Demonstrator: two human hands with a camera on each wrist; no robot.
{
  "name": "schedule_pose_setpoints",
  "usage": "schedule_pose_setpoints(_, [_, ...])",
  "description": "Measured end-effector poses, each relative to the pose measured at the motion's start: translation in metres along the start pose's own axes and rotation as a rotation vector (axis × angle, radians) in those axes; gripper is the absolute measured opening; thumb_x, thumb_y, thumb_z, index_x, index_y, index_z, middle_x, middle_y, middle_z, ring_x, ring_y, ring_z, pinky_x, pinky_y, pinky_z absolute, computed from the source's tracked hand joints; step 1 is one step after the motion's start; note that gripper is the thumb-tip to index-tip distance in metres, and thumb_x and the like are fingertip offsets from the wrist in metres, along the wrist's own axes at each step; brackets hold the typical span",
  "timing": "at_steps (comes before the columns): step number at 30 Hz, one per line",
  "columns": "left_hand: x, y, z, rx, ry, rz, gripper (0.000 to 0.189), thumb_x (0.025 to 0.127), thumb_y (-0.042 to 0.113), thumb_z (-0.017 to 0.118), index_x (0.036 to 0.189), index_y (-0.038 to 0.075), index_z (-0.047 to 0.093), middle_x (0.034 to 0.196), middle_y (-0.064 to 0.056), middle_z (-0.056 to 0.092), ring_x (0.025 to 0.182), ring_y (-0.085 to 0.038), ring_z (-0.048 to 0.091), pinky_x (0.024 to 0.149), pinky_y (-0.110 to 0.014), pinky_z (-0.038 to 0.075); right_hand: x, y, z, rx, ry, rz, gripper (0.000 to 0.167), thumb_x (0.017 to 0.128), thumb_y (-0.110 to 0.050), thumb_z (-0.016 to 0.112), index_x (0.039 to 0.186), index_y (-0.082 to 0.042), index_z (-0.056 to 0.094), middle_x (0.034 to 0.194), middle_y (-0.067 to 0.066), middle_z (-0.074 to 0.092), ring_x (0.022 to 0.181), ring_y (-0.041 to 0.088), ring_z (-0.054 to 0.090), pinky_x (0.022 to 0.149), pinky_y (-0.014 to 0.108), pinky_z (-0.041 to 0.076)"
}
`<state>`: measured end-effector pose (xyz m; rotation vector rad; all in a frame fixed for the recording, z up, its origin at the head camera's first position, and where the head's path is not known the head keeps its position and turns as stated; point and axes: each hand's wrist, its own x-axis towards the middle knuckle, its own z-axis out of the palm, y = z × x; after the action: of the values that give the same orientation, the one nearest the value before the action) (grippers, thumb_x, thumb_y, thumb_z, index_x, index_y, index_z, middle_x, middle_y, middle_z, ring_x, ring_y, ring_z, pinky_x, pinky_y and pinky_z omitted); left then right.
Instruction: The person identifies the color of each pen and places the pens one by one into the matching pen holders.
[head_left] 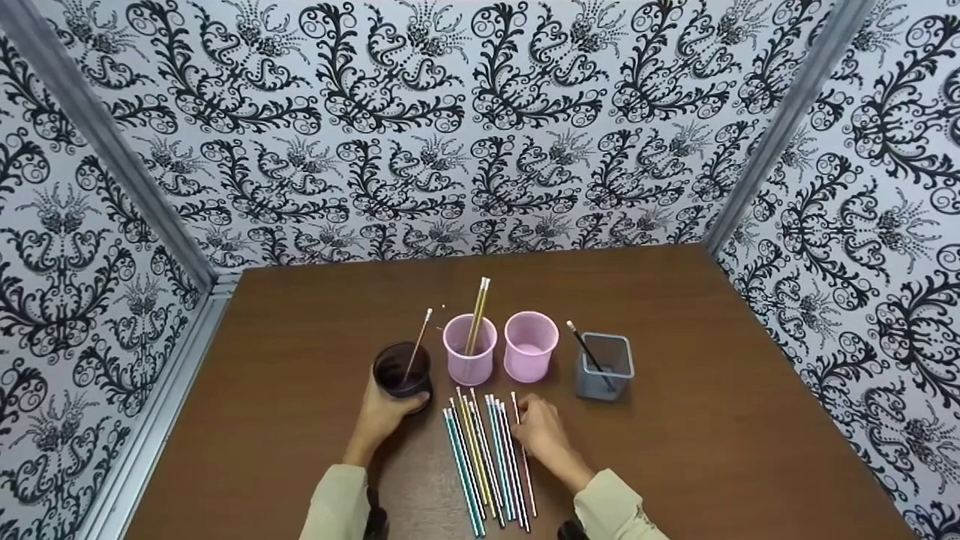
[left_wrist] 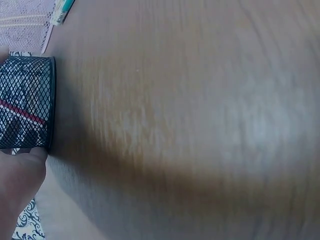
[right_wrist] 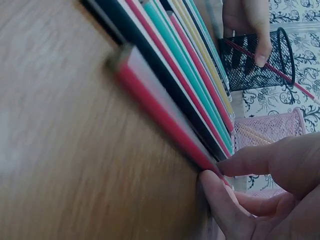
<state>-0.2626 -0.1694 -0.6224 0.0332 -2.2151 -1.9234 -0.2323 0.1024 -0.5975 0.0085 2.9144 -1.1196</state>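
Observation:
My left hand (head_left: 384,414) grips a round black mesh cup (head_left: 409,391), thumb along its near side. One red pencil (head_left: 421,335) leans inside that cup, eraser end up. With thumb and fingers, my right hand (head_left: 541,431) pinches a red-and-white pencil (right_wrist: 160,115) near its eraser end, at the right side of a row of pencils (head_left: 480,457). Teal, gold, black and red striped pencils make up the row, lying side by side on the table with erasers pointing away from me. In the left wrist view, the mesh cup (left_wrist: 30,75) shows only partly at the left edge.
Behind the row stand two pink mesh cups; the left cup (head_left: 471,371) holds gold pencils (head_left: 478,315), and the right cup (head_left: 527,367) stands beside it. Farther right is a grey square mesh holder (head_left: 596,388) with a black pencil (head_left: 583,345). Patterned walls (head_left: 450,150) enclose the brown table (head_left: 300,337).

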Motion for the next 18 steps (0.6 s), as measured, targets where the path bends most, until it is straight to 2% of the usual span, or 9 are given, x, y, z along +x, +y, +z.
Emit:
schedule_pose_setpoints(2, [0.000,0.000,0.001,0.009,0.004,-0.005,0.094,0.066,0.000,0.089,0.145,0.002,0.038,0.139,-0.019,0.057,0.130,-0.027,0.052,0.112,-0.026,0.035,0.000,-0.001,-0.002,0.041,-0.016,0.021,0.038,0.077,0.001,0.075,0.113,0.004,0.063,0.073,0.003,0.064,0.057,0.017,0.061,0.065,0.036,0.056])
schedule_pose_setpoints(5, [0.000,-0.001,0.001,0.025,0.007,-0.009,0.094,0.067,0.001,0.089,0.145,0.002,0.038,0.139,-0.019,0.057,0.131,-0.028,0.052,0.113,-0.030,0.036,-0.001,-0.004,-0.006,0.084,-0.013,0.015,0.041,0.078,0.002,0.074,0.116,0.002,0.060,0.072,0.004,0.062,0.054,0.015,0.057,0.059,0.033,0.052])
schedule_pose_setpoints(9, [0.000,-0.001,0.001,0.036,0.005,-0.010,0.094,0.067,0.002,0.089,0.145,0.001,0.037,0.139,-0.020,0.057,0.131,-0.029,0.051,0.113,-0.032,0.036,-0.003,-0.016,-0.014,0.068,0.045,-0.090,0.058,0.074,0.004,0.075,0.127,0.000,0.054,0.074,0.004,0.057,0.068,0.017,0.052,0.063,0.035,0.048])
schedule_pose_setpoints(12, [0.000,-0.001,0.001,0.020,0.006,0.001,0.094,0.067,0.001,0.089,0.145,0.001,0.037,0.139,-0.021,0.056,0.131,-0.031,0.051,0.114,-0.034,0.036,-0.004,-0.027,-0.019,0.069,0.065,-0.178,0.071,0.071,0.006,0.074,0.137,-0.001,0.049,0.073,0.004,0.054,0.067,0.016,0.050,0.063,0.035,0.046])
schedule_pose_setpoints(18, [0.000,-0.001,0.000,0.014,0.000,0.035,0.095,0.066,0.001,0.089,0.145,-0.002,0.036,0.140,-0.024,0.054,0.133,-0.036,0.049,0.117,-0.047,0.033,-0.002,-0.049,-0.023,0.109,0.051,-0.280,0.074,0.068,0.008,0.072,0.137,-0.006,0.051,0.074,-0.001,0.052,0.068,0.008,0.047,0.065,0.028,0.044])
